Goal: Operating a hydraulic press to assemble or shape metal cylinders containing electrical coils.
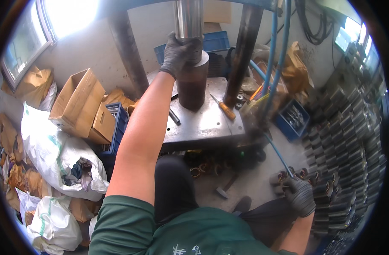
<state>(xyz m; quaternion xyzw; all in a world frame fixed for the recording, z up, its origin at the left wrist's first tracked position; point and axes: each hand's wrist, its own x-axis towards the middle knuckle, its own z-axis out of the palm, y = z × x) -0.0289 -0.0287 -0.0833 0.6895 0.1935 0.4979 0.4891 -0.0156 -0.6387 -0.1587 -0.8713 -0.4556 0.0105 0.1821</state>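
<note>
My left hand (179, 53), in a dark glove, grips the top of a dark metal cylinder (192, 87) that stands upright on the steel press table (207, 123), right under the shiny press ram (188, 19). My right hand (300, 195), also gloved, reaches down to the lower right and rests on the stacked grey metal parts (343, 170), its fingers curled on one of them.
A screwdriver with an orange handle (223, 108) lies on the press table. Two dark press columns (243, 51) flank the ram. A hammer (225, 187) lies on the floor. A blue crate (293, 119) holds parts. Cardboard boxes (77, 104) and white sacks (54, 148) crowd the left.
</note>
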